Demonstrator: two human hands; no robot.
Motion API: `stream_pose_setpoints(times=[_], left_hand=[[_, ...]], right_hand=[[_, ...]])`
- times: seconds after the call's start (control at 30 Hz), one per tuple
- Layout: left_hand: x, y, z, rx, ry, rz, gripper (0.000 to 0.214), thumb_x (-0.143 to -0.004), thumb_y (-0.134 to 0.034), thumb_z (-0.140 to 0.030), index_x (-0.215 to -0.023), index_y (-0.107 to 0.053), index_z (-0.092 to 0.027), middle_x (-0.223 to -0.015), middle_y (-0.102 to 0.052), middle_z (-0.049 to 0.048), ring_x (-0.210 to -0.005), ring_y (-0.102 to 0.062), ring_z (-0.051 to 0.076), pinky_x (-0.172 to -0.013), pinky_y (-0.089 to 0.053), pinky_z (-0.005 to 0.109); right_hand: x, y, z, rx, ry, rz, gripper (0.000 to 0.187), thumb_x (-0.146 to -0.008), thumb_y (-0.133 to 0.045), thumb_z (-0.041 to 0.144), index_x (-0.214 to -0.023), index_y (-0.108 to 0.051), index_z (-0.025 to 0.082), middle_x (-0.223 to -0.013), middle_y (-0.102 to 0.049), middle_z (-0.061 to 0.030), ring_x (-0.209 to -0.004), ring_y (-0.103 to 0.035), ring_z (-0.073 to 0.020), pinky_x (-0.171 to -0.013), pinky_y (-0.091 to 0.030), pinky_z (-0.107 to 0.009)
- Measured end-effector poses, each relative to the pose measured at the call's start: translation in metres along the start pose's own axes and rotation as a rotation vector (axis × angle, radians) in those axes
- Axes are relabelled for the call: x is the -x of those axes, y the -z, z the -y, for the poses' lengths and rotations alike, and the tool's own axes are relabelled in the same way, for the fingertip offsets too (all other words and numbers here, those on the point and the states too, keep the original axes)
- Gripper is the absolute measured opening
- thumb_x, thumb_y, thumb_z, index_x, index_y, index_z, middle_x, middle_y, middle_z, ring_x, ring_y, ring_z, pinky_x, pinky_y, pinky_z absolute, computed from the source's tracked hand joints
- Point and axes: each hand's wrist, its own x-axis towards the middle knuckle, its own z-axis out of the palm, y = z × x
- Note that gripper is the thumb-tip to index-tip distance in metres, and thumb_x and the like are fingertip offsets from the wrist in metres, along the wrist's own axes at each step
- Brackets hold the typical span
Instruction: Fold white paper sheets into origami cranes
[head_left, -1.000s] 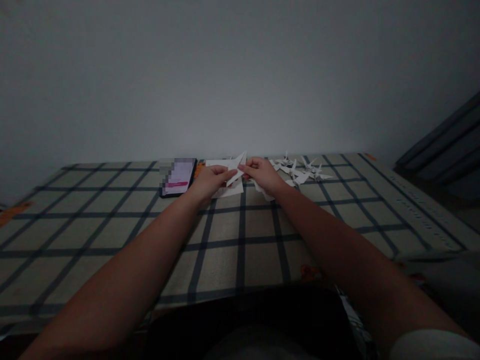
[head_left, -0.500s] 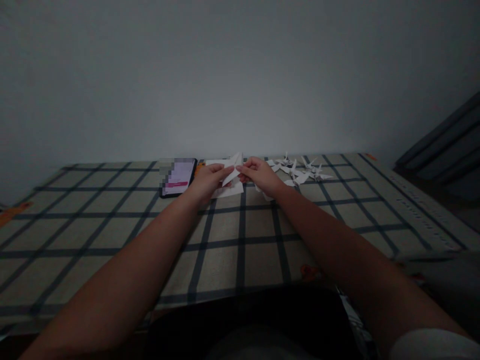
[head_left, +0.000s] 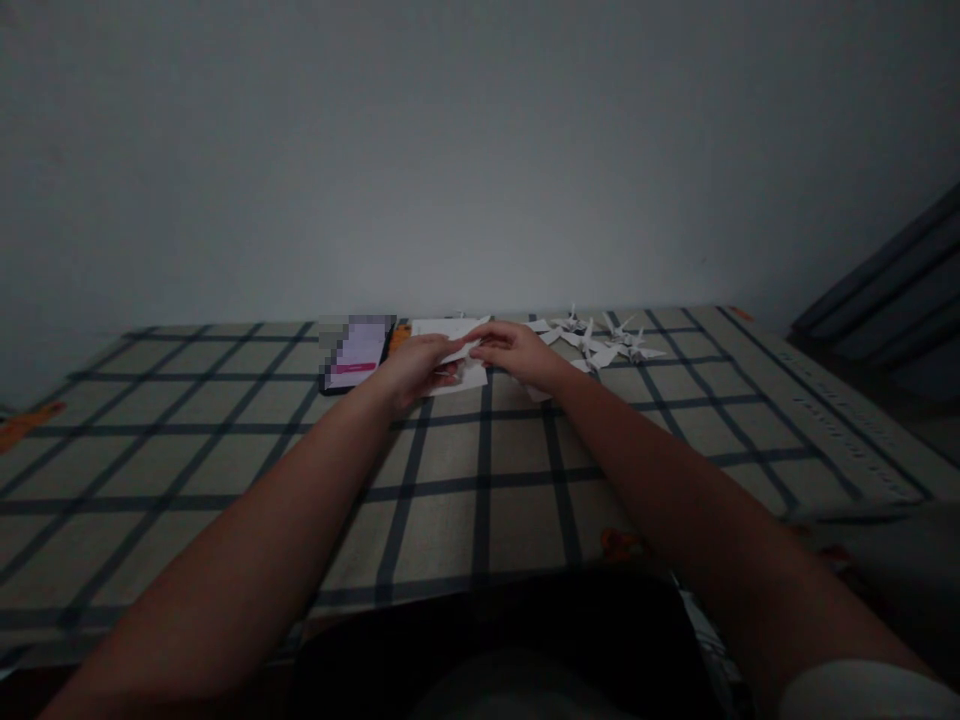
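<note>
Checked cloth, dim wall behind: 1 folded paper at the far side.
My left hand and right hand both pinch it, low over the cloth; phone just left, cranes right.

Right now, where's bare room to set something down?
Free: checked cloth left of the phone; the near cloth between the forearms; the strip right of the paper cranes. Crowded: far middle, where left hand and right hand pinch paper between phone and cranes.

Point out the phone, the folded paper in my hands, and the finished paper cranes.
phone (head_left: 358, 352), head view, its lit screen.
folded paper (head_left: 466, 347), head view, its white upper flap.
paper cranes (head_left: 628, 343), head view, one crane mid-group.
</note>
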Motion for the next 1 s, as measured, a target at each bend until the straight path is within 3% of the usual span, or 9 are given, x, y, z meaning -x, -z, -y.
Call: stream_pose_setpoints(times=[0.27, 0.43, 0.53, 0.73, 1.0], left_hand=[[0.001, 0.002, -0.002, -0.171, 0.017, -0.002, 0.022, -0.075, -0.083, -0.028, -0.076, -0.070, -0.011, -0.076, -0.065, 0.0056, -0.060, -0.058, 0.008, -0.054, -0.049, 0.018], [0.003, 0.000, -0.002, -0.247, 0.032, -0.027, 0.017, -0.079, -0.080, -0.023, -0.071, -0.070, -0.012, -0.074, -0.067, 0.0058, -0.059, -0.062, 0.010, -0.056, -0.053, 0.020], [0.004, -0.002, -0.003, -0.210, 0.048, -0.035, 0.013, -0.081, -0.078, -0.021, -0.074, -0.072, -0.012, -0.079, -0.072, 0.0091, -0.064, -0.067, 0.012, -0.058, -0.055, 0.020], [0.007, -0.006, -0.004, -0.069, 0.023, 0.006, 0.004, -0.081, -0.072, -0.008, -0.080, -0.075, -0.010, -0.089, -0.076, 0.0101, -0.070, -0.071, 0.012, -0.067, -0.060, 0.020], [0.009, -0.011, -0.005, 0.005, -0.006, 0.024, 0.007, -0.078, -0.071, -0.006, -0.074, -0.073, -0.011, -0.082, -0.075, 0.0073, -0.074, -0.071, 0.012, -0.076, -0.060, 0.020]], right_hand=[[0.002, 0.007, -0.005, 0.079, -0.089, 0.051, 0.016, -0.081, -0.071, 0.022, -0.096, -0.073, 0.018, -0.095, -0.072, -0.0043, -0.084, -0.064, -0.0139, -0.078, -0.052, -0.027], [0.004, 0.010, -0.005, 0.177, -0.056, 0.077, 0.021, -0.084, -0.069, 0.036, -0.095, -0.074, 0.018, -0.090, -0.071, -0.0033, -0.081, -0.061, -0.0142, -0.077, -0.049, -0.028], [0.003, 0.009, -0.003, 0.248, -0.037, 0.031, 0.026, -0.085, -0.068, 0.042, -0.091, -0.074, 0.018, -0.088, -0.071, -0.0034, -0.083, -0.062, -0.0154, -0.078, -0.047, -0.029], [0.000, 0.007, -0.002, 0.333, 0.016, -0.095, 0.020, -0.085, -0.067, 0.036, -0.085, -0.072, 0.017, -0.086, -0.072, -0.0041, -0.082, -0.062, -0.0164, -0.079, -0.046, -0.031], [0.000, 0.001, 0.002, 0.327, 0.047, -0.176, 0.017, -0.085, -0.066, 0.031, -0.083, -0.071, 0.015, -0.085, -0.071, -0.0049, -0.079, -0.062, -0.0159, -0.077, -0.047, -0.030]])
